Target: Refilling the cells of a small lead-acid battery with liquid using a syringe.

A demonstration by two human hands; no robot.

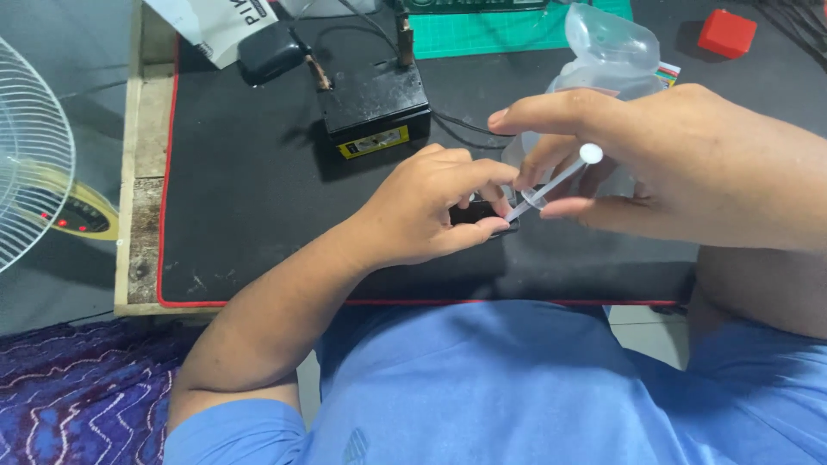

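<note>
My left hand [431,207] presses down on a small black flat part [479,212] lying on the black mat [250,189], fingers curled over it so most of it is hidden. My right hand [680,164] holds a thin white stick with a round knob [560,176], its tip touching the black part between my left fingers. A clear plastic bag [607,52] stands just behind my right hand.
A black battery with a yellow label [372,108] and clipped wires sits at the back of the mat. A black adapter [269,52], a green cutting mat [500,34] and a red box [727,33] lie beyond. A white fan [34,155] stands left of the table.
</note>
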